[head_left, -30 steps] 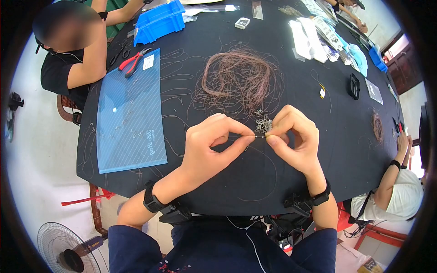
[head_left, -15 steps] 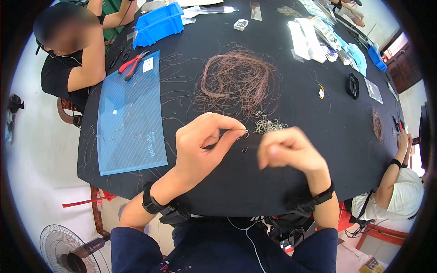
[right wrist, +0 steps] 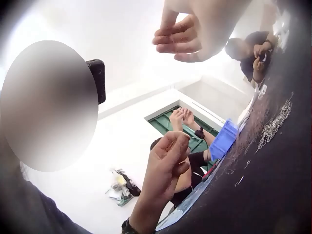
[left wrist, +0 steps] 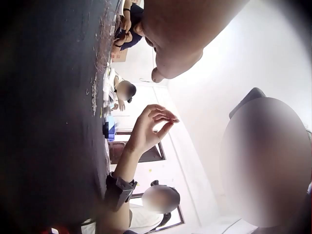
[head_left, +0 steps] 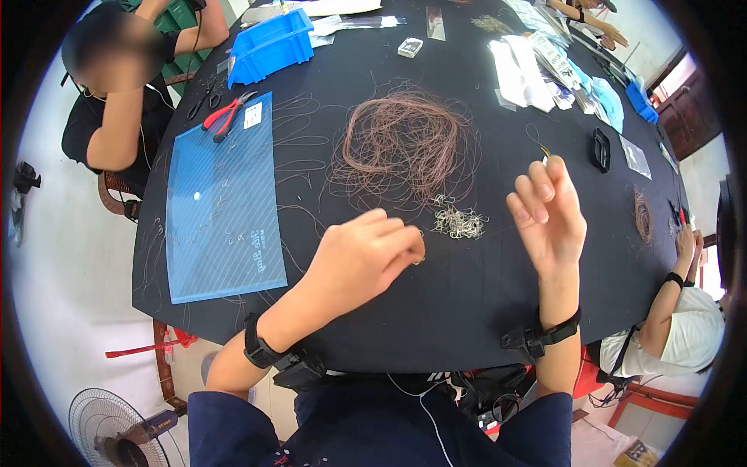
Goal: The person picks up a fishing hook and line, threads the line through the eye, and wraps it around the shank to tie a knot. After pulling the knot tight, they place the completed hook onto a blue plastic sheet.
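Note:
My left hand (head_left: 354, 253) is over the near middle of the black table, thumb and forefinger pinching a small fish hook (left wrist: 145, 79); in the head view the fingers mostly hide it. Off to the right, my right hand (head_left: 548, 210) is raised, palm toward me. Its thumb and forefinger tips meet in the left wrist view, pinching the end of a fine line that barely shows. Between the hands lies a heap of metal hooks (head_left: 461, 224). A loose hook (right wrist: 239, 181) lies apart from it.
A tangle of brown line (head_left: 405, 148) spreads behind the hooks. At left, red-handled pliers (head_left: 224, 121) rest on a blue file bag (head_left: 222, 202) with lined-up hooks. Beyond are a blue bin (head_left: 271, 48) and white packets (head_left: 521, 74). Other people sit around the table.
Both hands first met at the hook, with a loop of line below. The right hand then dropped away and swung out right and upward; the left turned knuckles-up, still pinching the hook.

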Tool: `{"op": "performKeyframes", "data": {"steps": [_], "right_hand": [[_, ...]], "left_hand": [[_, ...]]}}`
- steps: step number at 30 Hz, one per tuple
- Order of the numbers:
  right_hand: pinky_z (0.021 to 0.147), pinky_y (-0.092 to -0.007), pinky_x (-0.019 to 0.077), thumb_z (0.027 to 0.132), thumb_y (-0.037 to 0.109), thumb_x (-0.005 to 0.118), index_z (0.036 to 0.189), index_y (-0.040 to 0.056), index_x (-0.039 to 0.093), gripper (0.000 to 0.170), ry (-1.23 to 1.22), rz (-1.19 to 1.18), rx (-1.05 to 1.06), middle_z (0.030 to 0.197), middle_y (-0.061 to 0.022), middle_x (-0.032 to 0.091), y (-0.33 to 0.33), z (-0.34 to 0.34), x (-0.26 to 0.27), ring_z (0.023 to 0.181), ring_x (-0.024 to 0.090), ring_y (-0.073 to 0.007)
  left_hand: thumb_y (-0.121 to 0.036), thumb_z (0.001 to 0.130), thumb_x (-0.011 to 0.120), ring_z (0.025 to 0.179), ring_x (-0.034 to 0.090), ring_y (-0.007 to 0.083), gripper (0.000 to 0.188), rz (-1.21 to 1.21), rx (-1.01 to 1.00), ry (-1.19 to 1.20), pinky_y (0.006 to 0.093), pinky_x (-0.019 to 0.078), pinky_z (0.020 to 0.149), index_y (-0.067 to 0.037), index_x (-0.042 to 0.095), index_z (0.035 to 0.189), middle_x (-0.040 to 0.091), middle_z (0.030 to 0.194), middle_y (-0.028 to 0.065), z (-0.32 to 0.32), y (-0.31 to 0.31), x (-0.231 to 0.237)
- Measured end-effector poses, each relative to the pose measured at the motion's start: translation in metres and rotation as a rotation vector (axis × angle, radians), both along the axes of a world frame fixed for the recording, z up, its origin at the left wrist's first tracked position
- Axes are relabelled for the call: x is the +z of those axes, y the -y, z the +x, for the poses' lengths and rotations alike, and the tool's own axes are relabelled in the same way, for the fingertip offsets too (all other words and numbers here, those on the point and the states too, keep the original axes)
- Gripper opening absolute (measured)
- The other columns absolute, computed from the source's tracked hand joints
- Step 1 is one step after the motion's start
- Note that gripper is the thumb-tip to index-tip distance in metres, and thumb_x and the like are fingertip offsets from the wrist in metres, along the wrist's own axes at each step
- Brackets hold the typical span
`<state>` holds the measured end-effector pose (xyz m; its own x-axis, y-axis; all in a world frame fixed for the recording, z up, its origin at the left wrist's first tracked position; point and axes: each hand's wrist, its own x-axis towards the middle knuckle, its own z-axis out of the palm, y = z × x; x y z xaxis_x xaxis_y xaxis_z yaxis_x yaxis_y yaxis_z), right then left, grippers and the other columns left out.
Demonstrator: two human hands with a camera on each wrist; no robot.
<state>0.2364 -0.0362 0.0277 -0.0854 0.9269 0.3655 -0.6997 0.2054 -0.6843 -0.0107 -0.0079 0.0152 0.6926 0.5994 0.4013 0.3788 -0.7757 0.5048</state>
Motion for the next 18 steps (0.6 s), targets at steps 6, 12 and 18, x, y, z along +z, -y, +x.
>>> {"op": "performKeyframes", "data": {"steps": [6,12,18], "right_hand": [[0.060,-0.0261,0.0382,0.095,0.012,0.050,0.109,0.0040,0.051,0.016,0.009,-0.048,-0.034,0.075,-0.0003,0.052,-0.0013,0.0013,-0.0016,0.061,0.044,-0.0082],[0.058,-0.0252,0.0365,0.094,0.012,0.052,0.121,0.0014,0.048,0.030,0.016,-0.048,-0.161,0.075,-0.0017,0.055,-0.0002,0.0021,0.0010,0.059,0.042,-0.0075],[0.053,-0.0209,0.0335,0.092,0.011,0.054,0.120,-0.0006,0.046,0.031,0.360,-0.121,-0.246,0.072,-0.0057,0.060,0.0044,0.0002,0.0046,0.054,0.042,-0.0048]], "left_hand": [[-0.016,0.074,0.070,0.067,0.053,0.0144,0.008,0.106,0.023,-0.171,0.0278,0.0449,0.053,-0.015,0.062,0.076,0.056,0.067,-0.0036,-0.0001,0.0026,0.0009],[-0.017,0.073,0.071,0.065,0.052,0.0144,0.010,0.159,0.120,-0.210,0.0285,0.0448,0.052,-0.015,0.062,0.075,0.057,0.068,-0.0036,-0.0039,-0.0037,-0.0038],[-0.011,0.067,0.075,0.066,0.052,0.0127,0.013,0.177,0.203,-0.055,0.0266,0.0432,0.053,-0.014,0.065,0.074,0.059,0.078,-0.0019,-0.0016,-0.0060,0.0023]]}}
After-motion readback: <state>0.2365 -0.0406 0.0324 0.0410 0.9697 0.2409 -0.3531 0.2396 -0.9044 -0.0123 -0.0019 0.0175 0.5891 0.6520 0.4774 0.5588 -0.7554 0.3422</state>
